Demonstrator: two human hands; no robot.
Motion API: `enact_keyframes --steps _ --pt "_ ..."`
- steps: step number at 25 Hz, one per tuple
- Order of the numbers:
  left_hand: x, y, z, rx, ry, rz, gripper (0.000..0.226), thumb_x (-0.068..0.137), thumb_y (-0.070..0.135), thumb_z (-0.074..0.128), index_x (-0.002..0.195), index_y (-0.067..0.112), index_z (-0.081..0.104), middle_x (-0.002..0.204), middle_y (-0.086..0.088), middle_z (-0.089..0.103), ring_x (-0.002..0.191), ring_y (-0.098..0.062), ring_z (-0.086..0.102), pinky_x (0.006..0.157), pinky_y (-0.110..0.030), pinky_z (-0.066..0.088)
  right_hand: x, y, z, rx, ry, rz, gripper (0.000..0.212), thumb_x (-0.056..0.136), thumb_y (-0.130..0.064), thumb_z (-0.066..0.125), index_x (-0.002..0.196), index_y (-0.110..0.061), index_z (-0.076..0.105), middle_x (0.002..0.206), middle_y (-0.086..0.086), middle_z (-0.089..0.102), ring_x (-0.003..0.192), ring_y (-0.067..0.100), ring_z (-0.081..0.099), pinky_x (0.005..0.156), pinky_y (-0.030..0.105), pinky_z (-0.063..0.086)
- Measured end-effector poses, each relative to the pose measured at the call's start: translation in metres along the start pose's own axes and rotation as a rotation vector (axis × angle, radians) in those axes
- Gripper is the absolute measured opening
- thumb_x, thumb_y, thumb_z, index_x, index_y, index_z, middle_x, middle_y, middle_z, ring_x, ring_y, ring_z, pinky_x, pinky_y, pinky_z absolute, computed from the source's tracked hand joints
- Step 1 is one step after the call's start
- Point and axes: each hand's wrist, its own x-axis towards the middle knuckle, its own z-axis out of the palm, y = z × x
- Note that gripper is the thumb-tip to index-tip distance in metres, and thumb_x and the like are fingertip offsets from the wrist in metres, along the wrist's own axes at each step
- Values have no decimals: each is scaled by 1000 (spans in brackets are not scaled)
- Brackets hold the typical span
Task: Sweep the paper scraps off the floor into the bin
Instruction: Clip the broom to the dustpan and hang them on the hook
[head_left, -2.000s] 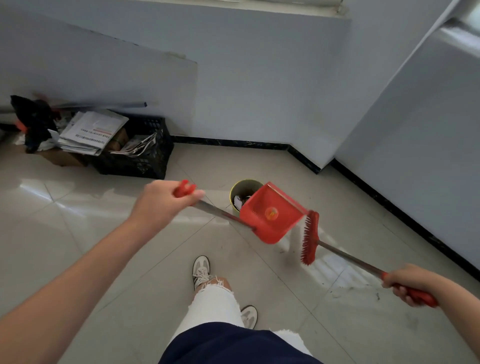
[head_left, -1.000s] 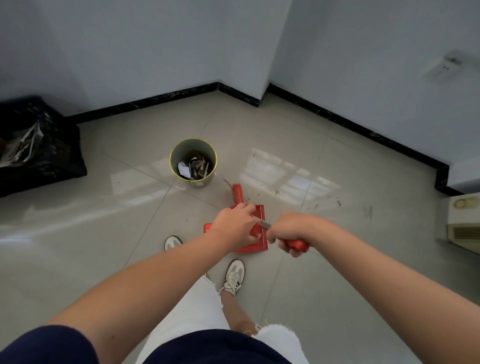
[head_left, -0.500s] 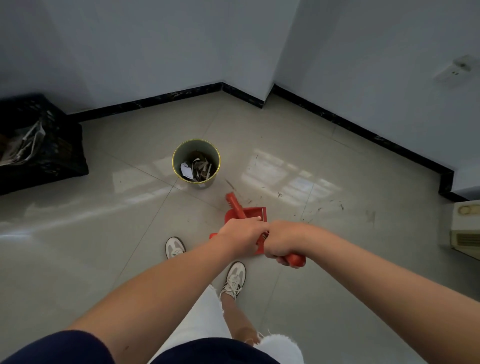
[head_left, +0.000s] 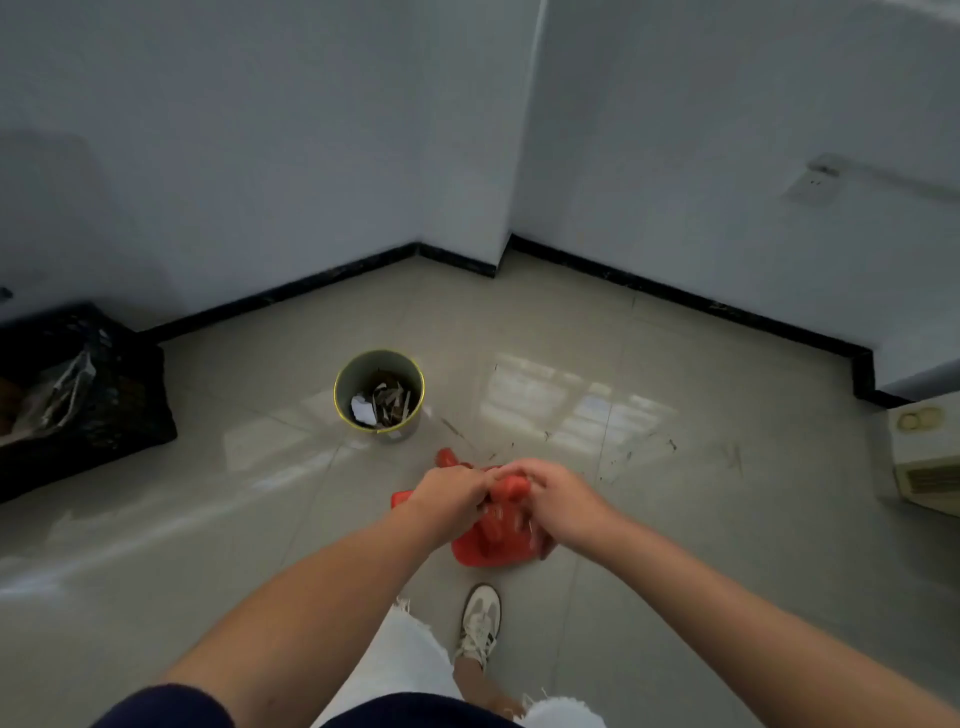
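A round bin (head_left: 347, 384) with a yellow rim stands on the tiled floor and holds paper scraps (head_left: 382, 404). Just in front of it, below my hands, is the red dustpan (head_left: 488, 540) with the red brush, whose end (head_left: 445, 457) sticks out toward the bin. My left hand (head_left: 448, 498) and my right hand (head_left: 558, 501) are side by side above the pan, both closed around the red handles (head_left: 511, 486). Which handle each hand grips is blurred. Small dark specks (head_left: 623, 457) lie on the floor to the right.
A black crate (head_left: 104, 395) with papers sits at the left by the wall. A cream-coloured box-like appliance (head_left: 924, 457) stands at the right edge. Dark skirting (head_left: 675, 296) runs along the wall corners. My shoe (head_left: 480, 621) and white trouser leg are below the pan.
Two seconds ago my hands were apart, holding pan and brush up by the bin. They have come together over the pan, now low near the floor in front of my feet.
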Motion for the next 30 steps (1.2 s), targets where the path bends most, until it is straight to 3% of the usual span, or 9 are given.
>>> enact_keyframes --steps 2,4,6,10,14,19,22,24,30 --pt "10 12 -31 43 90 37 30 88 27 53 118 22 57 113 -7 68 108 -31 61 79 -38 46 -16 7 -21 7 94 -217 49 87 6 46 123 -26 54 88 4 58 71 24 61 58 36 56" --pt "18 34 -75 73 196 111 28 87 30 54 115 26 57 108 -3 70 103 -29 63 75 -37 48 -22 -1 -51 -46 276 -378 45 85 -9 65 124 -27 51 106 1 56 91 15 61 80 32 56" --pt "21 52 -123 112 286 154 33 86 33 53 118 29 55 103 -3 71 96 -31 65 72 -37 50 -23 -23 -82 -37 419 -505 37 82 -18 72 115 -29 57 107 0 54 100 8 59 83 27 52" --pt "27 67 -198 185 387 146 36 81 42 57 117 38 55 100 3 71 94 -25 65 71 -32 48 -20 -74 -125 106 541 -719 30 81 -17 73 95 -40 59 99 -7 67 99 3 63 85 31 54" --pt "27 52 -262 167 515 150 31 81 46 59 111 40 54 102 14 70 95 -12 65 73 -31 51 -13 -134 -148 144 637 -849 21 81 -15 73 94 -30 64 85 -12 71 85 2 67 78 24 55" --pt "57 15 -345 274 715 199 17 91 30 52 107 27 56 101 7 67 92 -18 60 83 -32 44 30 -227 -180 119 781 -1009 24 86 -14 65 106 -27 64 95 -13 68 92 4 65 83 30 56" --pt "89 -7 -405 -202 713 93 19 89 13 52 99 26 59 98 4 65 90 -16 61 83 -31 50 71 -286 -205 138 763 -1001 24 90 -17 58 110 -29 61 98 -12 68 93 7 67 79 34 59" --pt "115 -30 -450 -515 809 101 27 90 5 51 113 19 56 104 0 61 95 -15 60 84 -29 53 103 -331 -225 155 745 -974 21 93 -19 56 112 -26 62 98 -10 69 88 5 68 73 29 59" --pt "188 -73 -549 -703 945 243 37 97 48 37 112 19 55 96 2 62 85 -7 63 65 -21 55 197 -442 -281 120 750 -909 14 95 -21 54 106 -21 62 91 -3 70 77 11 69 64 30 59"
